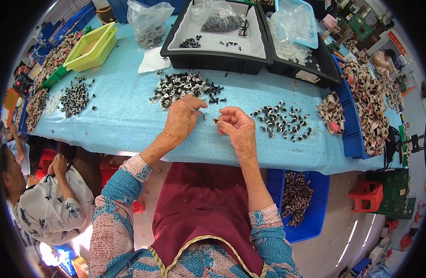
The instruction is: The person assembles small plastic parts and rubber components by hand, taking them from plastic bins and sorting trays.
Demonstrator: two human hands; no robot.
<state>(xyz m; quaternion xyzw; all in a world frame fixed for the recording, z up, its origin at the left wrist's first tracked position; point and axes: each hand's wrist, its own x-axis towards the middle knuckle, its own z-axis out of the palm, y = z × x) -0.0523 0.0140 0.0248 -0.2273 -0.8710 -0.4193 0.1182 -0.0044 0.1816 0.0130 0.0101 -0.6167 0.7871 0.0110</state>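
My left hand (182, 116) is at the near edge of a pile of small black and white plastic pieces (176, 88). Its fingers are loosely bent and apart, with nothing visible in them. To its right, my right hand (238, 129) is closed just above the blue tabletop (129, 125). Thumb and index finger pinch a small black-and-yellow plastic piece (216, 120), partly hidden by the fingertips. A tiny pale ring (206, 117) lies between the hands. Several loose black pegs (215, 100) lie beside the pile. Black, white and yellow pieces (282, 121) are scattered right of my right hand.
Ahead stand a black tray (213, 60) with a bag of dark parts and another black tray (301, 74) with white discs. A yellow basket (90, 48) is far left. A blue crate (354, 125) of spotted plush pieces stands right. Another person (55, 204) sits at left.
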